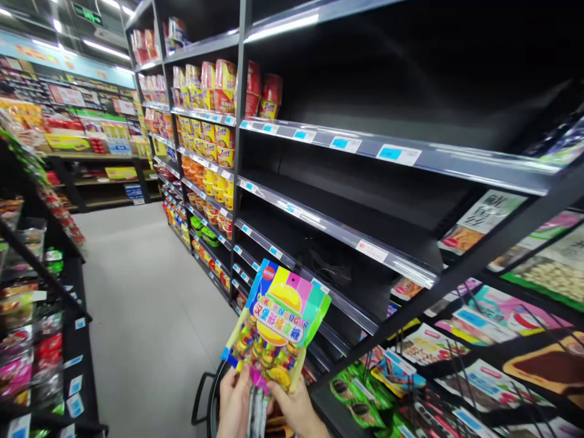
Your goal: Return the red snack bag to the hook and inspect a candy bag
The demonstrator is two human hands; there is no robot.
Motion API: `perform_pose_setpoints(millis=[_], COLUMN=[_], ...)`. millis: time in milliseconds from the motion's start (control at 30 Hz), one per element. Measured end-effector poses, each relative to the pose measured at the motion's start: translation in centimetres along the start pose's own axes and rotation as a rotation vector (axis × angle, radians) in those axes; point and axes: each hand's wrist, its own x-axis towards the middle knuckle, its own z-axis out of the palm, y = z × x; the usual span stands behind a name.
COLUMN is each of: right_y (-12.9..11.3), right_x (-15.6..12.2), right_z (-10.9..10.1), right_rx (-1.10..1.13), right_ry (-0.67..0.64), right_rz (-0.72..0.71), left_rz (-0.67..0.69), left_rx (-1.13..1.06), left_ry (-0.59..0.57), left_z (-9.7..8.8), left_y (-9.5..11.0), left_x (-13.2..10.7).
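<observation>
A bright, many-coloured bag of burger-shaped gummy candy (278, 319) is tilted up in front of me, its printed front towards me and small wrapped sweets showing in its lower half. My left hand (234, 398) pinches the bag's lower left edge. Closed on the lower right part, with the thumb on the front, is my right hand (294, 409). Beneath both hands is a dark shopping basket (213, 404), mostly hidden, with its black handle at the left. Some silvery and brown packs show inside it between my wrists.
Black shelving (337, 228) with price tags runs along the right. Cup noodles (223, 143) fill its farther bays. Hanging snack packs (483, 383) crowd the near right. A rack of bagged goods (36, 347) lines the left, beside the grey aisle floor (137, 292).
</observation>
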Motion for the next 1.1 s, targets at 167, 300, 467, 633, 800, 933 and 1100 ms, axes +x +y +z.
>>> perform_pose_setpoints(millis=[167,300,467,633,800,933,1100], right_y=[-1.9,-2.9,-4.1,-3.9,-4.3,-5.5,-4.5], right_x=[-0.2,-0.6,-1.0,-1.3,-1.8,-1.8,-0.7], right_z=[-0.2,-0.7,-1.5,-2.3,-1.3,-0.1,-0.6], right_rx=[-0.090,-0.227,-0.381,-0.523,-0.707,-0.549,-0.309], right_ry=[0.002,-0.026,-0.005,0.037,-0.162,-0.280,0.135], right_rz=[-0.018,-0.093,-0.211,-0.337,-0.521,-0.519,-0.397], left_rz=[0.091,0.241,0.376,0.395,0.444,0.369,0.125], left_rx=[-0.021,0.221,0.740,1.071,1.112,0.787,0.199], left_ry=[-0.001,0.015,-0.320,-0.652,-0.557,-0.462,-0.259], left_z=[-0.7,-2.5,-4.6,-4.4,-4.2,-4.5,-5.3], left_y=[-0.3,-0.7,-0.7,-1.3,-2.3,-2.9,-3.4], left_x=[0.6,1.5,1.2,-0.5,-0.9,-0.7,-0.3])
